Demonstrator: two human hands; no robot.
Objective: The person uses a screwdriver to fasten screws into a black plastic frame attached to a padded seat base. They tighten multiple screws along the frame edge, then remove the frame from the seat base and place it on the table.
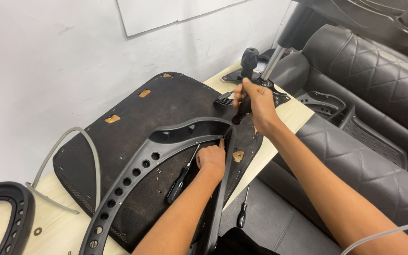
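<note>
On a wooden surface (289,115), the left hand (212,159) presses closed-fingered on a black plastic chair frame (133,170) laid over the upturned seat base (133,118), while the right hand (256,101) grips a dark-handled tool (242,109); a screwdriver (180,182) lies loose, fastening apparently unfinished.
</note>
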